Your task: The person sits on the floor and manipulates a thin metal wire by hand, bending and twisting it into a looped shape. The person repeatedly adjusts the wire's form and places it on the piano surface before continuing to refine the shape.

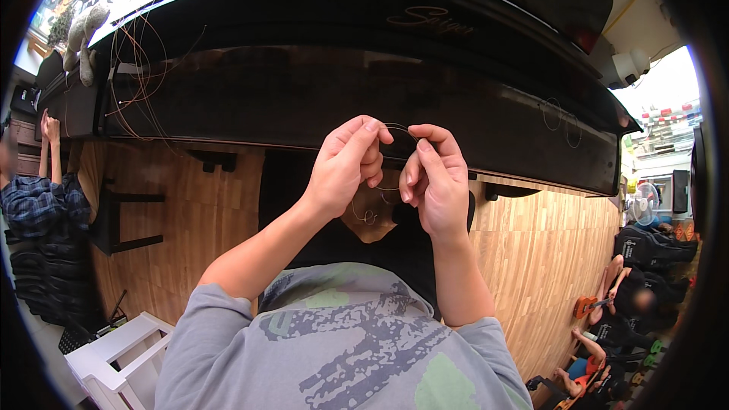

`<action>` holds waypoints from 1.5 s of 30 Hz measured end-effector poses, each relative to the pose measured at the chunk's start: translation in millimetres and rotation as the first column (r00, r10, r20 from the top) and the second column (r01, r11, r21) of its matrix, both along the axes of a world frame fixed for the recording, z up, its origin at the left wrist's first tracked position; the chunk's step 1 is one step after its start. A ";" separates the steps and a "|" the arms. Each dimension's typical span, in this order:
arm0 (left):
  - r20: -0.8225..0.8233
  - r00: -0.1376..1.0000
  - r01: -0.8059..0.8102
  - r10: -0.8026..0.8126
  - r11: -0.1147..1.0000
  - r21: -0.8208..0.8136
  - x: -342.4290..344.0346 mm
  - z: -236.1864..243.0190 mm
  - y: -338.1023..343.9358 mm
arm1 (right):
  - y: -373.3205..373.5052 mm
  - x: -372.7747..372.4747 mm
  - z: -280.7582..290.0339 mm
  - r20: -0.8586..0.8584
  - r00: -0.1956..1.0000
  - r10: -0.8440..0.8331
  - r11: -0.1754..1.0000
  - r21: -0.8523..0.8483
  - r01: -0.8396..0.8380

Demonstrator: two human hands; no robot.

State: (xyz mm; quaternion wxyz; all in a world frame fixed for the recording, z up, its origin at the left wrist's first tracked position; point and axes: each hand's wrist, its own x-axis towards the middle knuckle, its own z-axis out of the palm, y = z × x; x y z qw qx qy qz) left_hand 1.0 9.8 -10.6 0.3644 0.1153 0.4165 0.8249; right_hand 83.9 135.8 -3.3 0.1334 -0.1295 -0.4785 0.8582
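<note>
Both hands are closed in a fingertip pinch on one thin wire [398, 124]: the left hand [351, 165] grips it at one side of its upper arc, the right hand [438, 175] at the other, thumbs and forefingers doing most of the work. The wire is held at the middle of the front edge of the black piano [334, 91], with a loose curl hanging below the fingers. Pinching at two points probably keeps so springy a strand in its bend — a single grip would likely let it twist.

Near the piano's left end, a tangle of loose wires [139, 91] sprawls over the top, some strands drooping past the front edge. Beyond, by the back left corner, sits a grey figure [83, 34]. Toward the right end lie two small wire rings [560, 115], just beside each other. The wide gap between tangle and rings seems useful — it keeps neat coils from snagging on loose lengths.
</note>
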 end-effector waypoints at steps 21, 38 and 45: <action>0.049 0.957 0.290 -0.287 0.952 -0.102 -18.2 10.2 -9.2 | 6.4 2.8 -1.8 0.041 0.999 -0.012 0.999 0.043 0.010; 0.250 0.962 0.118 -0.112 0.993 -0.011 -12.4 9.3 -4.1 | 21.9 3.7 2.1 0.045 0.977 0.207 0.936 -0.298 -0.185; 0.244 0.962 0.129 -0.122 0.992 -0.012 -10.6 7.4 -6.9 | 23.3 4.6 1.8 0.049 0.977 0.205 0.919 -0.354 -0.175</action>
